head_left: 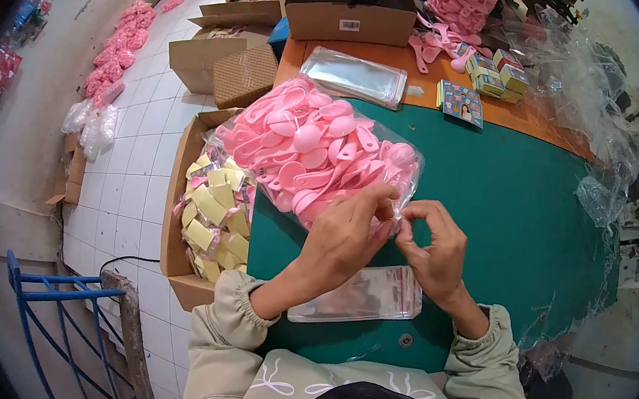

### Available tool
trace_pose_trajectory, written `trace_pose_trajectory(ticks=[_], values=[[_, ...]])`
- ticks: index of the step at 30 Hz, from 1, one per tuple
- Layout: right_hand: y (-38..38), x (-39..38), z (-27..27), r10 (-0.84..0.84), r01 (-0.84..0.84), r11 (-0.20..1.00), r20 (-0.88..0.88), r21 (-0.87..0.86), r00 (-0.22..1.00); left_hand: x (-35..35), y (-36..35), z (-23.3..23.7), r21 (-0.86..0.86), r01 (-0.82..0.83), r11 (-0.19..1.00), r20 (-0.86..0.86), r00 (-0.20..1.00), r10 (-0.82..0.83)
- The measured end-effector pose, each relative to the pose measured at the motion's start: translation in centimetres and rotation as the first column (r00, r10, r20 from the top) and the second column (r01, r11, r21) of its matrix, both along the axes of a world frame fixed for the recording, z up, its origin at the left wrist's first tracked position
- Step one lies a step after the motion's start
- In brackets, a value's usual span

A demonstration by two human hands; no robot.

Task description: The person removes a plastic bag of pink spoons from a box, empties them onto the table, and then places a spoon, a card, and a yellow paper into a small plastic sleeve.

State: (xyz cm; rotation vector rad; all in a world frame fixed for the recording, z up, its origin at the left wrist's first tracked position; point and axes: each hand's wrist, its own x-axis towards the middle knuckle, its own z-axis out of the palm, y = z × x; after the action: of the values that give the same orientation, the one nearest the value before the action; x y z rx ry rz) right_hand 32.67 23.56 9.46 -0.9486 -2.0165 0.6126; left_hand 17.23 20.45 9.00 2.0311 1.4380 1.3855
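A large clear bag of pink plastic spoons (310, 140) lies on the green table top (506, 203). At the bag's right end, my left hand (347, 230) pinches the gathered plastic between thumb and fingers. Close beside it, my right hand (435, 247) pinches the same twisted plastic, its fingertips nearly touching those of my left hand. Below my hands lies a stack of clear plastic sleeves (364, 294), partly covered by my left wrist.
An open carton (177, 216) of yellow-card packets stands left of the table. Behind are more clear sleeves (356, 76), a brown box (350, 20), small card stacks (496, 74) and loose pink spoons (425, 51). Crumpled plastic (603, 97) hangs at right; a blue metal rack (60, 293) stands lower left.
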Motion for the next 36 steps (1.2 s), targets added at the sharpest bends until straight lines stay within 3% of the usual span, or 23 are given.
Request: trace_pose_trajectory(ticks=[4, 10, 15, 18, 22, 24, 27, 30, 36], values=[[0.1, 0.0, -0.1, 0.01, -0.009, 1.0, -0.018, 0.013, 1.0, 0.1, 0.0, 0.2, -0.057, 0.008, 0.998, 0.067, 0.998, -0.004], [-0.1, -0.2, -0.5, -0.006, 0.007, 0.998, -0.018, 0.059, 1.0, 0.5, -0.1, 0.2, 0.059, -0.077, 0.995, -0.123, 0.989, 0.084], [0.4, -0.1, -1.1, 0.039, -0.037, 0.992, -0.007, 0.124, 0.999, 0.3, 0.4, 0.1, 0.028, -0.052, 0.998, -0.1, 0.994, 0.054], [0.8, 0.1, -0.3, 0.09, -0.09, 0.996, 0.016, 0.021, 0.996, 0.1, 0.7, 0.0, 0.005, -0.04, 0.999, -0.096, 0.995, 0.04], [0.7, 0.2, 0.6, 0.029, -0.025, 0.999, 0.094, -0.042, 0.995, 0.1, 0.9, -0.8, -0.018, -0.051, 0.999, -0.079, 0.996, 0.05], [0.3, 0.3, 0.8, -0.05, 0.057, 0.998, 0.198, -0.032, 0.979, 0.3, 0.9, -1.0, 0.034, -0.036, 0.999, -0.091, 0.995, 0.039], [0.2, 0.1, 1.0, -0.028, 0.084, 0.978, 0.276, -0.193, 0.961, 0.5, 1.2, -1.8, 0.122, 0.016, 0.992, -0.135, 0.991, 0.0], [0.6, 0.3, 1.0, 0.035, 0.023, 0.941, 0.166, -0.337, 0.985, 0.5, 1.5, -2.7, 0.186, 0.06, 0.981, -0.157, 0.987, -0.03], [0.5, -0.3, 0.3, -0.034, 0.072, 0.938, 0.119, -0.339, 0.992, 0.8, 1.5, -3.1, 0.194, 0.083, 0.977, -0.171, 0.984, -0.05]])
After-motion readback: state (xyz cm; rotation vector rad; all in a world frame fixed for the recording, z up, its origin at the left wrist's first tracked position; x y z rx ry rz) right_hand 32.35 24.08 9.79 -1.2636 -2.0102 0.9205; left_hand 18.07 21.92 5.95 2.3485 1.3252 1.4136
